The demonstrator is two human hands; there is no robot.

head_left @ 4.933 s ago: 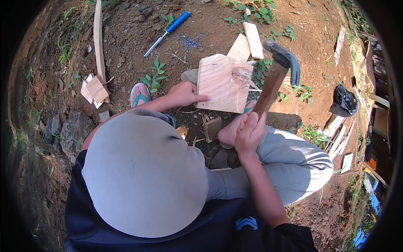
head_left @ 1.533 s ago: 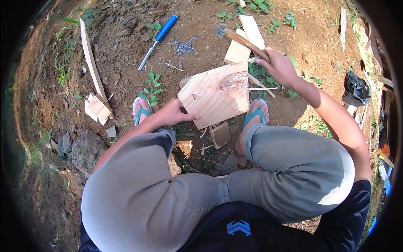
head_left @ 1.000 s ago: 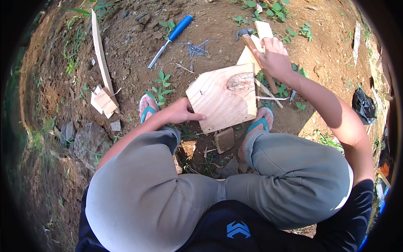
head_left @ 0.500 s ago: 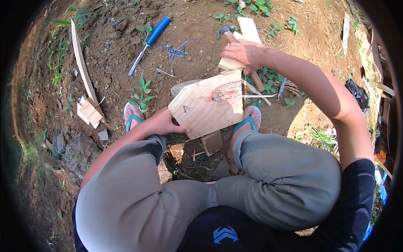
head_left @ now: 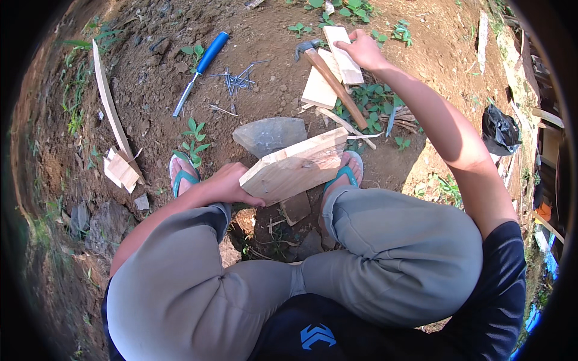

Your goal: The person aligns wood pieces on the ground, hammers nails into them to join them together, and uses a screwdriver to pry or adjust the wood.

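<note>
I squat over bare earth with a flip-flop on each foot. My left hand (head_left: 232,185) grips the near left edge of a pale wooden board (head_left: 295,170), which is tilted up on its edge between my feet. Just behind the board lies a flat grey stone (head_left: 270,135). My right arm reaches far forward, and my right hand (head_left: 361,50) curls its fingers over the far end of a narrow wood slat (head_left: 344,59). A wooden-handled hammer (head_left: 333,85) lies on the ground beside the slat, across another flat wood piece (head_left: 318,90).
A loose bunch of nails (head_left: 236,76) and a blue-handled tool (head_left: 201,65) lie on the dirt at the upper left. A long thin wood strip (head_left: 108,108) and small offcuts (head_left: 122,171) lie at the left. A black bag (head_left: 498,129) sits at the right.
My right hand has let go of the hammer, which now lies on the ground, and has moved onto the slat. My left hand has tipped the board up, uncovering the stone.
</note>
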